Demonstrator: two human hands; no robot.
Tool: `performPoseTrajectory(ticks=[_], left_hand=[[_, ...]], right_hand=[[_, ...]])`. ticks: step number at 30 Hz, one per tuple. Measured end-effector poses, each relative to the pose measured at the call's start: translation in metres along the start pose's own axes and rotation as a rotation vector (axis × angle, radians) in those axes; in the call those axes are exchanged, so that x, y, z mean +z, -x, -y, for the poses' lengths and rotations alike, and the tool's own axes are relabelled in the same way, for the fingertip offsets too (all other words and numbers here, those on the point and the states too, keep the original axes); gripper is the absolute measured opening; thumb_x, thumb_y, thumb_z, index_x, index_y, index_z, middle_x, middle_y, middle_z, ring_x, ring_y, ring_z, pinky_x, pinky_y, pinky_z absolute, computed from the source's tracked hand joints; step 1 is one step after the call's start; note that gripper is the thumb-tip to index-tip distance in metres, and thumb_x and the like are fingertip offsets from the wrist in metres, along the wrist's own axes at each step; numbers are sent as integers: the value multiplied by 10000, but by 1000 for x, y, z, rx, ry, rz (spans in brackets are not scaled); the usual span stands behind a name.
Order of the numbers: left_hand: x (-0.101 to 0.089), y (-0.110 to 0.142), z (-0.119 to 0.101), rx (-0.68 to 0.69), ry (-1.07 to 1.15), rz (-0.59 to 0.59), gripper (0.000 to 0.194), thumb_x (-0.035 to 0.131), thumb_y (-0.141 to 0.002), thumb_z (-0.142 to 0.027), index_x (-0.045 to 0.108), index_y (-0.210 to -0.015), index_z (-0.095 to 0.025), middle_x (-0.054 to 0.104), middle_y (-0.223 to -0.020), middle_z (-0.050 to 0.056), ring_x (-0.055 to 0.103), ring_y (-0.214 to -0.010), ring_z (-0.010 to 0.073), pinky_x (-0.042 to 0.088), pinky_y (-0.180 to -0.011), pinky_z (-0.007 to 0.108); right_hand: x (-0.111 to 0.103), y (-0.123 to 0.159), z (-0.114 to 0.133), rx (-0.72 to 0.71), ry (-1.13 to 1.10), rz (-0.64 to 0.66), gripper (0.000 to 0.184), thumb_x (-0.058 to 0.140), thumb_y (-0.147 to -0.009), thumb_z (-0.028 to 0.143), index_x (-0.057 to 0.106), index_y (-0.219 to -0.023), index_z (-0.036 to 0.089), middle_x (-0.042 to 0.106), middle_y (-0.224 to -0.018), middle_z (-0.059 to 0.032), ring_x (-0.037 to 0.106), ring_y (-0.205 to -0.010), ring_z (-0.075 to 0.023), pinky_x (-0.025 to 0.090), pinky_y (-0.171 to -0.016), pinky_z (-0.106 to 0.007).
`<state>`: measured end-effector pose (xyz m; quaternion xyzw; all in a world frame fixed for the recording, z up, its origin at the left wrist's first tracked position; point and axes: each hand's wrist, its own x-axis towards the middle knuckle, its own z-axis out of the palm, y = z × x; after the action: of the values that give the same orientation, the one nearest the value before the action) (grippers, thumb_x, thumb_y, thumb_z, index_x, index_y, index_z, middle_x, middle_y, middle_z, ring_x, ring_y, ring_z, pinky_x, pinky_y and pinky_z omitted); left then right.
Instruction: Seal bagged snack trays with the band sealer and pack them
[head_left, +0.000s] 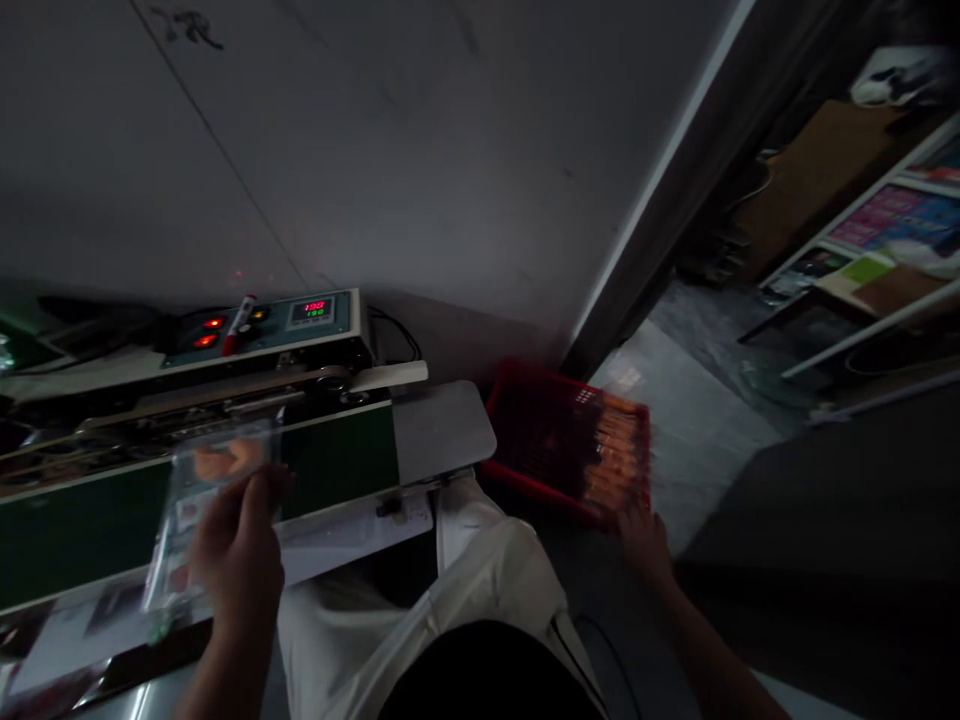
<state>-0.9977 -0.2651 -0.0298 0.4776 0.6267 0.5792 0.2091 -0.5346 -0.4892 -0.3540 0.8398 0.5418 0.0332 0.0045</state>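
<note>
Bag (206, 520) pinched in left hand (236, 555) over sealer edge (442, 435); right hand (645, 540) at red crate rim (517, 385), grip unclear.

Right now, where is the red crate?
In the head view, the red crate sits right of the sealing machine, the person's right hand at its near corner.

A clear plastic pouch (214, 500) is gripped by the left hand (236, 555) over the green-sided band sealer (337, 460), while the right hand (645, 540) is held at the near corner of a red plastic crate (525, 440) of orange-filled packets (619, 460).
</note>
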Motion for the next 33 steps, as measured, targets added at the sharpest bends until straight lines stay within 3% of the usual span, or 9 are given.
performPoseTrajectory(ticks=[7,12,16,21,23,26,29,31,33], left_hand=[[15,24,-5,-14,-160,84,400,671,-802,-501,778,-1013,-179,779,-973,74,724,-956,272,567,-957,450],[18,26,4,-43,-132,135,369,682,-816,-504,765,-1006,-199,776,-980,52,724,-969,263,567,-963,402],[26,26,-9,29,-161,291,351,675,-799,-514,764,-961,-216,777,-973,55,720,-963,264,573,-923,373],[84,54,-59,84,-15,1000,405,750,-768,-465,763,-1088,-217,747,-1173,108,684,-1107,300,532,-1009,411],[120,70,-82,146,154,1208,740,874,-668,-409,644,-1342,-211,600,-1441,137,555,-1329,329,422,-1150,450],[168,79,-107,200,382,1322,1213,995,-465,-305,427,-1530,-197,410,-1589,185,393,-1458,378,293,-1226,514],[183,68,-112,8,561,1335,935,961,-557,-332,561,-1388,-174,655,-1292,168,631,-1187,348,495,-1039,480],[172,57,-103,-160,605,1231,572,906,-655,-390,679,-1124,-153,722,-994,97,698,-894,243,557,-834,354],[154,47,-86,-291,593,1044,433,891,-672,-426,675,-925,-148,701,-834,49,658,-723,164,525,-692,261]], right_hand=[[13,9,-15,-91,58,-62,319,480,-926,95,737,-1098,173,646,-1377,-157,521,-1359,-350,338,-1145,-562],[-17,5,-11,-12,-108,-128,320,462,-911,105,754,-986,213,666,-1336,-155,539,-1331,-369,367,-1111,-630],[-84,-26,-11,76,-392,-381,261,454,-936,237,700,-994,175,632,-1329,-190,508,-1356,-350,411,-1112,-602],[-233,-77,-14,-202,-737,-486,232,440,-1005,371,607,-982,212,704,-1155,-140,644,-1166,-279,531,-999,-493],[-299,-89,-3,-315,-814,-447,196,459,-1017,364,603,-1010,231,696,-1203,-119,661,-1129,-249,555,-947,-443],[-374,-103,23,-513,-902,-420,183,490,-1023,354,616,-939,251,696,-1224,-93,664,-1132,-238,566,-925,-420],[-398,-125,51,-609,-1127,-352,186,553,-1002,407,615,-914,255,685,-1264,-87,663,-1168,-255,577,-944,-451],[-384,-145,74,-540,-1390,-362,257,612,-953,511,598,-1028,265,624,-1376,-96,652,-1209,-279,593,-930,-474],[-354,-163,108,-433,-1628,-247,467,605,-915,619,535,-1233,285,603,-1409,-122,681,-1166,-290,619,-861,-466]])
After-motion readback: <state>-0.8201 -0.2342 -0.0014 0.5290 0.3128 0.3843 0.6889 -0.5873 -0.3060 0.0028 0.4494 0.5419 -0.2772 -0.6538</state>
